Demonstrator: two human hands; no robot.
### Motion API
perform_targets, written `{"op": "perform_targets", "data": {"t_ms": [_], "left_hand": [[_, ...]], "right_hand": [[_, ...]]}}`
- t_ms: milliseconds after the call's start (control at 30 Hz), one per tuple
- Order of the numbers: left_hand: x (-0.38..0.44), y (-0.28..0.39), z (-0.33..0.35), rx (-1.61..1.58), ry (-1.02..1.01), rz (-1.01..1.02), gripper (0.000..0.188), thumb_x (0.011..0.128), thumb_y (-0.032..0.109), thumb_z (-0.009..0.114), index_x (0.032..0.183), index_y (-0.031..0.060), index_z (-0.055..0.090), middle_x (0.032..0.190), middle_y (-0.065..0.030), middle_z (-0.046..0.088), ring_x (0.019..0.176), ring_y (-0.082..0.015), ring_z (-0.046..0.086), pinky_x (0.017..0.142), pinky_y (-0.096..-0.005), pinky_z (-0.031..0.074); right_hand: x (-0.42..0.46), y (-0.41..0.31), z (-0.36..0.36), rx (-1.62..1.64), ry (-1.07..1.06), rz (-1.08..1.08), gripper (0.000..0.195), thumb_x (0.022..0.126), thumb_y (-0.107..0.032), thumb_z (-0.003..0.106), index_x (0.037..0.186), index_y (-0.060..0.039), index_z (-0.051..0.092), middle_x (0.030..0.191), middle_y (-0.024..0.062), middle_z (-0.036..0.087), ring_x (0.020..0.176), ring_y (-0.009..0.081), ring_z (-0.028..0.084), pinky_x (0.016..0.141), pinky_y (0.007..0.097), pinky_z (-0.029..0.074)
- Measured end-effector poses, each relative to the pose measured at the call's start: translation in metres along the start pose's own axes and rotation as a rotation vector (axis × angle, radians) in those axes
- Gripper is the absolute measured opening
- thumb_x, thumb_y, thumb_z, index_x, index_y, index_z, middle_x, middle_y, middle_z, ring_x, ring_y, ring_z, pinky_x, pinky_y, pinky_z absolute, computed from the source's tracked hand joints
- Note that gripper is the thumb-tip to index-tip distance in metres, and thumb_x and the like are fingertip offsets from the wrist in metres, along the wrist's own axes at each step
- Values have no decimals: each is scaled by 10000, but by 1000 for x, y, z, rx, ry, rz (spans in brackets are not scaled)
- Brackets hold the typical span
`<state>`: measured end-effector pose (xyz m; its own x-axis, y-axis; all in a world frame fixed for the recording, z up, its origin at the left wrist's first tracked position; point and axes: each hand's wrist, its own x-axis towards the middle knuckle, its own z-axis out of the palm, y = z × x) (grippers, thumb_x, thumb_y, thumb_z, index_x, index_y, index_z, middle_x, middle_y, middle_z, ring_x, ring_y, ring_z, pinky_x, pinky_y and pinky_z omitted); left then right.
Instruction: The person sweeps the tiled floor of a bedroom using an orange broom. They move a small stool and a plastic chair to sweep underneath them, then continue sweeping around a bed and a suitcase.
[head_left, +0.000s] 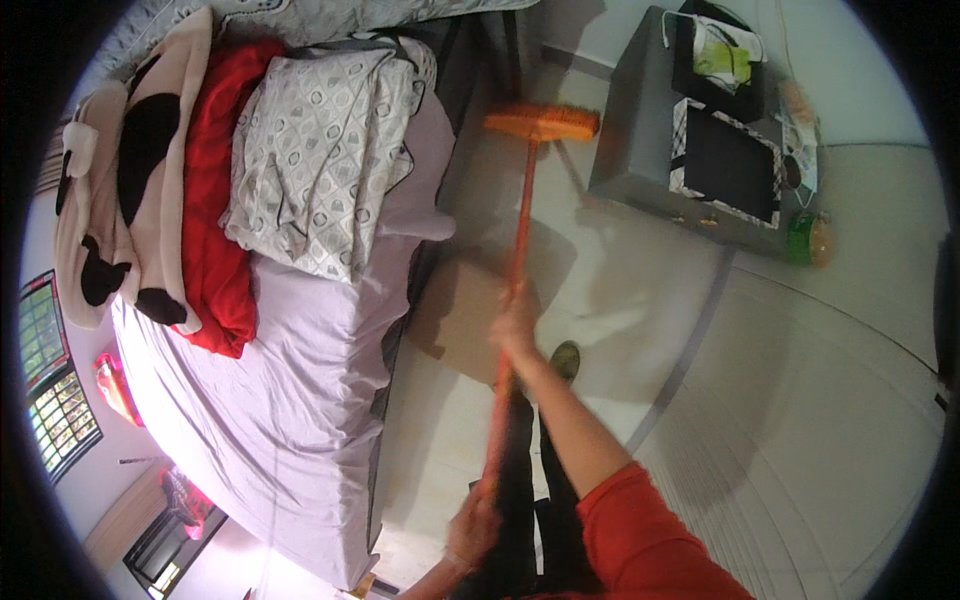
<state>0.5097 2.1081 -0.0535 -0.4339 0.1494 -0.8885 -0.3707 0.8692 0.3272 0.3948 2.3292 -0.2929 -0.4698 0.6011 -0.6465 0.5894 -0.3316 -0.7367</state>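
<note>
Both my hands grip the orange handle (523, 217) of a broom. My right hand (516, 321) is wrapped around the middle of the handle, and my left hand (474, 529) holds it lower in the picture, near its end. At the far end, the orange broom head (541, 124) with its bristles lies over the tiled floor (637, 277) between the bed and a grey cabinet. The head is blurred, and I cannot tell whether the bristles touch the floor. Beside the bed, a flat brown mat or cardboard sheet (454, 319) lies partly under the handle.
On the left, a bed with a lilac sheet (315, 390) bears a folded patterned quilt (315, 150), a red blanket (217, 202) and a cow-print blanket (169, 225). The grey cabinet (637, 150) carries a black panel with a checked border (731, 161). A bottle (808, 238) stands beside it.
</note>
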Motion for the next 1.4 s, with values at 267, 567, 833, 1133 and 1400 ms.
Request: {"op": "perform_targets", "data": {"t_ms": [267,567,833,1133,1400], "left_hand": [[218,-1,17,152,270,487,212,902,168,524,1075,49,552,1107,-241,562,1031,-405,528,799,-451,473],[288,161,-128,2174,3,810,517,793,407,624,1257,195,542,1374,-32,421,1274,-269,383,1035,-616,200],[132,101,-261,1960,-369,1030,157,803,240,565,705,131,621,678,-44,608,692,-238,605,728,-415,460],[126,108,-312,1363,445,311,698,815,476,639,1250,-34,445,1130,-269,568,1091,-388,549,941,-412,433],[232,59,-172,938,834,64,1074,580,434,819,1366,-14,240,1468,-296,122,1329,-493,177,1040,-557,279]], "right_hand": [[13,48,-123,-415,-98,57,463,988,-284,391,1425,-152,310,1232,241,540,1156,368,518,954,375,413],[-26,128,-150,-649,-78,-35,508,988,-288,372,1453,-198,190,912,242,635,813,405,623,711,489,487],[-26,163,-164,-564,-65,18,504,994,-291,351,1458,-204,174,858,222,624,764,381,607,683,491,475],[-30,165,-160,-547,-70,44,506,991,-298,350,1457,-236,164,893,198,640,796,379,619,693,479,486],[-35,176,-149,-559,-21,-3,509,985,-308,373,1450,-239,179,990,195,639,860,388,622,745,472,499]]}}
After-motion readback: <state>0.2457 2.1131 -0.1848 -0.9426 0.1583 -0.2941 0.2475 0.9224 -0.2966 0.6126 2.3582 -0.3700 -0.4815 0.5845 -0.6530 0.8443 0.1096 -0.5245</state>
